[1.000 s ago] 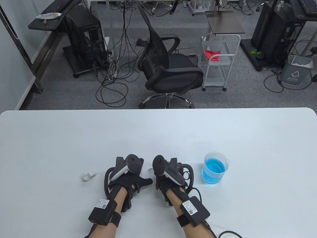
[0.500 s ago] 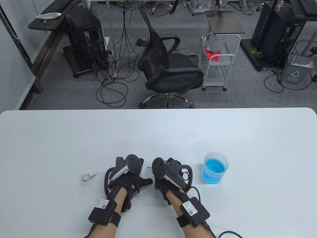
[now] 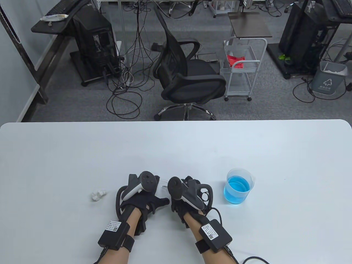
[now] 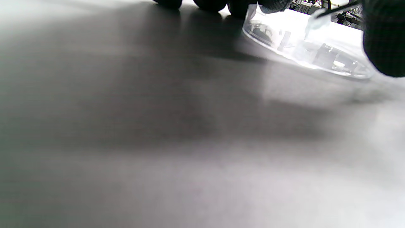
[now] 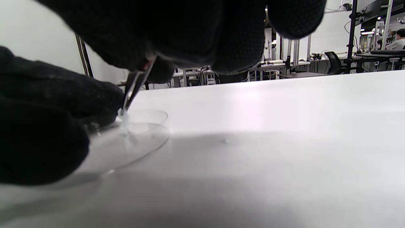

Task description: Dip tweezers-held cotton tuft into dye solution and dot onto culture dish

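Observation:
My right hand [image 3: 180, 199] grips metal tweezers [image 5: 134, 87] that point down into a clear culture dish [image 5: 126, 142]. A small pale cotton tuft [image 5: 124, 117] sits at their tips, at or just above the dish floor. In the table view only a sliver of the dish [image 3: 163, 182] shows between the hands. My left hand [image 3: 150, 202] rests at the dish's left side, fingers on its rim [image 4: 272, 4]. The dish also shows in the left wrist view [image 4: 303, 53]. A beaker of blue dye [image 3: 238, 186] stands to the right of my right hand.
A loose clump of white cotton [image 3: 98, 194] lies on the white table [image 3: 176, 148] left of my left hand. Cables trail from both wrist packs to the table's front edge. An office chair [image 3: 187, 71] stands beyond the far edge.
My right hand has tilted and shifted slightly left toward the dish. The left hand, the beaker and the cotton clump have not moved.

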{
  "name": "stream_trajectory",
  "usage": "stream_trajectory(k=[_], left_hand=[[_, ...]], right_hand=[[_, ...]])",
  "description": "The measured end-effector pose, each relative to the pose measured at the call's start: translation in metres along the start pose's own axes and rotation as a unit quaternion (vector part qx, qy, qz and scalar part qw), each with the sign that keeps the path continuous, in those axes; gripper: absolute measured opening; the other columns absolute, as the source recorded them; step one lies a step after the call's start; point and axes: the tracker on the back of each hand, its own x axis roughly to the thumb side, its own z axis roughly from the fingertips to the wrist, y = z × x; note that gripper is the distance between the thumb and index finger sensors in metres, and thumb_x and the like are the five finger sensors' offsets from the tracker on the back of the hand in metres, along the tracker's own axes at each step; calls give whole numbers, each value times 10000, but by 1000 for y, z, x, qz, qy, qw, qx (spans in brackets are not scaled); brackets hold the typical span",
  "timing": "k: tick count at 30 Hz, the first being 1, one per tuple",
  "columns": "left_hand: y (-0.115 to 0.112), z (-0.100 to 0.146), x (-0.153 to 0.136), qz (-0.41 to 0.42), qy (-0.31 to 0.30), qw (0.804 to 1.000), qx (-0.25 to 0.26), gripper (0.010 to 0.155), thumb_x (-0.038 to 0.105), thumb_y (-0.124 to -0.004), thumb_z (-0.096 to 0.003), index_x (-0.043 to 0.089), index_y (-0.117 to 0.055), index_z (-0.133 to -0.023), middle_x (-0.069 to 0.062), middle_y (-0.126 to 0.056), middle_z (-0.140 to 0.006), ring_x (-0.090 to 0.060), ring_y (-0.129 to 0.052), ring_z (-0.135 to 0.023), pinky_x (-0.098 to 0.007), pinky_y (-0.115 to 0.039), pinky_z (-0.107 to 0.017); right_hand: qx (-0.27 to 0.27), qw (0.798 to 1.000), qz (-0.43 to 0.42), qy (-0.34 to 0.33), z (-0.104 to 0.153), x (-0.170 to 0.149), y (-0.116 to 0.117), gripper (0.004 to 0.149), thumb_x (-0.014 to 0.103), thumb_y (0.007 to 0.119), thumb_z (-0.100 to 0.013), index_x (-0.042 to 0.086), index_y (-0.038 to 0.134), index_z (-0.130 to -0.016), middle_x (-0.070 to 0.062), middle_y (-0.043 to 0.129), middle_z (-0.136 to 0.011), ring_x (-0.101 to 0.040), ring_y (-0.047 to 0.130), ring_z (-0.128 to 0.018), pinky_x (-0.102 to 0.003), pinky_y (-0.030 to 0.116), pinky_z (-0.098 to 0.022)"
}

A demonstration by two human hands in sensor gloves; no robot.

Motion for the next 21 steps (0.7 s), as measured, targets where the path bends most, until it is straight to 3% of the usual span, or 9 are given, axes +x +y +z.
stream_trajectory(k=[5,10,21], left_hand=[[0,0,0,1,0,1000,-1,1034,822,-742,-397,359,-196,-1142,73,-170,-1215,-265,-193,-1182,-520,-295,-832],[0,0,0,1,0,1000,-3,1036,821,-742,-396,359,-191,-1142,74,-164,-1214,-265,-187,-1182,-522,-291,-831],[0,0,0,1,0,1000,-4,1037,820,-744,-398,359,-187,-1141,74,-160,-1213,-264,-184,-1181,-520,-288,-831]], right_hand=[[-1,1000,2,0,1,1,1,325,321,917,-404,220,975,-707,23,995,-479,-217,940,-665,-570,673,-588],[38,999,18,11,0,-2,12,335,333,905,-412,232,961,-727,26,995,-496,-221,937,-679,-572,669,-593],[-14,1000,11,-3,4,3,7,327,312,916,-400,216,975,-707,16,1001,-486,-221,939,-673,-572,672,-590]])
